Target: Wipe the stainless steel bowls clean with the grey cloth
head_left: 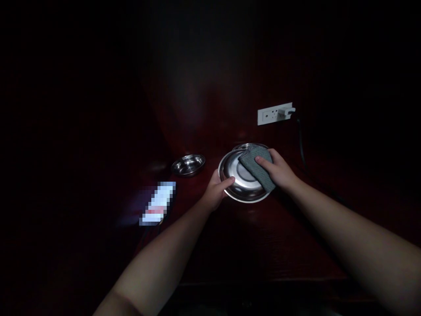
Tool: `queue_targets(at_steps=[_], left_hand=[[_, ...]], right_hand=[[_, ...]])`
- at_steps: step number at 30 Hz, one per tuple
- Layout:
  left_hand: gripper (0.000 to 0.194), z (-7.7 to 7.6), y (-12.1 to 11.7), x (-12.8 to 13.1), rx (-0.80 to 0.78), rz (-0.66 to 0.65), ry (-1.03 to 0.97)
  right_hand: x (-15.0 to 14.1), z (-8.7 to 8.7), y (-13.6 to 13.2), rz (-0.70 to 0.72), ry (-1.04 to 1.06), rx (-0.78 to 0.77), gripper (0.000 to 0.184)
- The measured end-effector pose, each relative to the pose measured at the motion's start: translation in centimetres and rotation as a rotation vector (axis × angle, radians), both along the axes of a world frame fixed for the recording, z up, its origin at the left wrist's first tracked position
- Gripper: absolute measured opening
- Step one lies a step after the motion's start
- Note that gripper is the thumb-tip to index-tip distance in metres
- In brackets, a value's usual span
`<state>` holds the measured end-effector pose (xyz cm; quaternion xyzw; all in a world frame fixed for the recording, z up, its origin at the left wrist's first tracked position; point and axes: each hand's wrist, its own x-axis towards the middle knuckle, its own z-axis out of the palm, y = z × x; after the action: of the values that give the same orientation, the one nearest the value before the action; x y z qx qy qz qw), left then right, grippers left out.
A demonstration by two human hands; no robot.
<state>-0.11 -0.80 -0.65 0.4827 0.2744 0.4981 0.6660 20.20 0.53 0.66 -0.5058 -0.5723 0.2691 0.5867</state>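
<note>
A shiny metal bowl (238,173) is held up over the dark red table. My left hand (217,191) grips its left rim, the thumb lying across the metal. In my right hand (278,169) is a folded grey-green cloth (255,164), pressed against the right part of the bowl, thumb on top and the other fingers hidden. Another metal dish (251,145) shows only its far rim behind the held bowl. A second small metal bowl (188,166) sits upright on the table, left of my left hand.
A lit, blurred-out screen (158,204) lies to the left of my left forearm. On the back wall is a white socket panel (271,115) with a white plug (286,111), and a dark cable (301,142) hangs from it. The surroundings are very dark.
</note>
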Motion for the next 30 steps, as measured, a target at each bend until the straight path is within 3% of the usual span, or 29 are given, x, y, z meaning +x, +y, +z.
queue_targets(at_steps=[5, 30], left_hand=[[0.060, 0.20, 0.40, -0.02, 0.029, 0.044, 0.006], [0.057, 0.47, 0.56, 0.00, 0.026, 0.016, 0.009]], right_hand=[[-0.23, -0.02, -0.22, 0.007, -0.037, -0.007, 0.044], [-0.20, 0.34, -0.75, 0.075, -0.080, -0.010, 0.041]])
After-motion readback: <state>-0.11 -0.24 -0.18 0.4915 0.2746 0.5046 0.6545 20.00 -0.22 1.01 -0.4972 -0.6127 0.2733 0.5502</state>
